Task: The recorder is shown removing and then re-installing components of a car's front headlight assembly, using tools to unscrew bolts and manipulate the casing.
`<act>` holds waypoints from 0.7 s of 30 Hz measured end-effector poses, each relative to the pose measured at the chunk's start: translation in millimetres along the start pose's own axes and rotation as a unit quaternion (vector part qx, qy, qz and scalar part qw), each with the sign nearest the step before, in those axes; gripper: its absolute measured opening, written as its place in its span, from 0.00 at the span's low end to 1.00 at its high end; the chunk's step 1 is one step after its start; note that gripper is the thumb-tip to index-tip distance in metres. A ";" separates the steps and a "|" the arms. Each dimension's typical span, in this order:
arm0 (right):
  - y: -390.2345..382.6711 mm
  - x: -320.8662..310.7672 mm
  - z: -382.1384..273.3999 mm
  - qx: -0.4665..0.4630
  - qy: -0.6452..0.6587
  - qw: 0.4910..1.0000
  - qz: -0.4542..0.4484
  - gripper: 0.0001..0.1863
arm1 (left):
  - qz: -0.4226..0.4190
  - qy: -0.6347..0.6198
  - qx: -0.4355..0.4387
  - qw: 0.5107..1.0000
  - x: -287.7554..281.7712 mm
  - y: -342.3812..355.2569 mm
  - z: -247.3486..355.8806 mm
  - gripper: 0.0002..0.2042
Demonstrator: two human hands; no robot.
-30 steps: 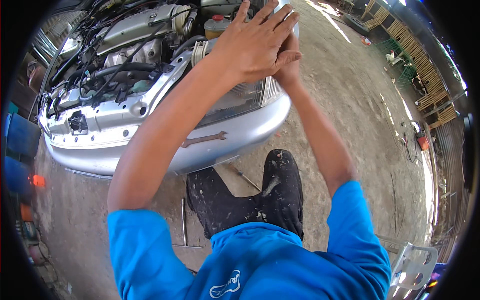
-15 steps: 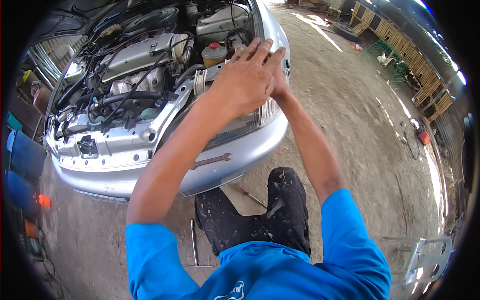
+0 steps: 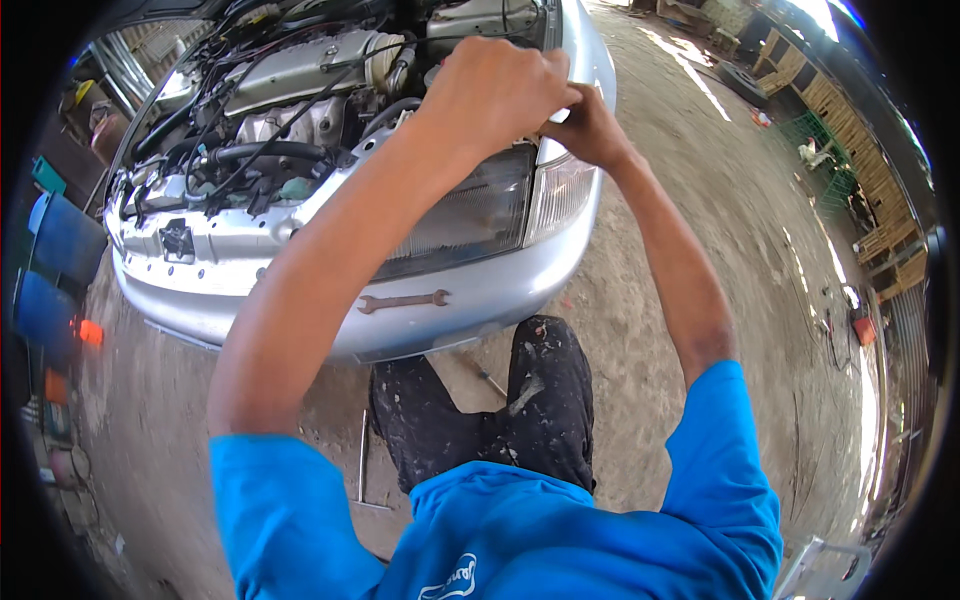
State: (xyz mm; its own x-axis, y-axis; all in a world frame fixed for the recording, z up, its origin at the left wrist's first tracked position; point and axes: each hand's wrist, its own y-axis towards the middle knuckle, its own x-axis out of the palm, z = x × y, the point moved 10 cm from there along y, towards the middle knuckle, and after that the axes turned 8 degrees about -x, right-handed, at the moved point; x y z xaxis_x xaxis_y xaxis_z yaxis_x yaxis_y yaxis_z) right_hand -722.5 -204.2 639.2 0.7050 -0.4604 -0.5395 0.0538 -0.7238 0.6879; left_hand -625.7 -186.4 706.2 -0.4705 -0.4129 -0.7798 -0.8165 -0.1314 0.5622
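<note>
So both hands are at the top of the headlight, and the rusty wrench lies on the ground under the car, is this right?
Not quite. The rusty wrench lies on the silver bumper, below the headlight, not on the ground; the head view shows it. Left hand and right hand are at the headlight's top, as you say.

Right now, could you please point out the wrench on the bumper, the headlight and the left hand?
wrench (image 3: 403, 300), head view, middle of its shaft.
headlight (image 3: 470, 215), head view, centre of the lens.
left hand (image 3: 495, 90), head view, back of the hand.

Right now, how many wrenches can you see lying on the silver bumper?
1. A rusty open-end wrench lies flat on the silver bumper, below the headlight. The arms and hands may hide others.
</note>
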 end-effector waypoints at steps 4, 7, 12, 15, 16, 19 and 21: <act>0.2 -8.1 3.1 -0.002 -0.050 0.999 0.010 0.09 | 0.116 -0.035 0.037 0.992 -7.3 2.5 11.9 0.13; -4.2 -6.4 0.1 -0.014 0.067 0.998 0.017 0.08 | 0.166 -0.052 0.100 0.980 -17.8 -2.0 22.8 0.13; -11.1 -7.6 14.9 -0.051 -0.016 0.996 -0.065 0.08 | -0.067 0.030 -0.029 0.997 -0.4 14.2 23.5 0.09; -9.2 -6.0 21.7 -0.061 -0.023 0.995 -0.070 0.07 | -0.079 0.060 -0.048 0.994 8.8 11.6 18.7 0.10; -8.5 -6.9 27.2 -0.048 -0.010 0.997 -0.062 0.08 | 0.023 0.001 0.035 0.999 -4.2 9.0 31.3 0.09; -3.3 -7.0 17.2 -0.109 -0.036 0.992 -0.052 0.09 | 0.082 0.002 0.091 0.993 -7.2 5.5 39.6 0.08; -5.5 -5.2 19.1 -0.098 -0.054 0.992 -0.066 0.09 | 0.037 0.060 0.060 0.996 -3.3 11.1 42.7 0.08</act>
State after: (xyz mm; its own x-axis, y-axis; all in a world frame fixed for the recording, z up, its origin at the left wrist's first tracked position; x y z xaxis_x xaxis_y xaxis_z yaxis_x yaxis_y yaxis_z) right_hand -740.0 -207.6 629.0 0.6030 -0.4286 -0.6728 0.2838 -0.6730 0.6831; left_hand -647.6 -148.1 703.3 -0.4934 -0.5224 -0.6955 -0.8190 0.0096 0.5738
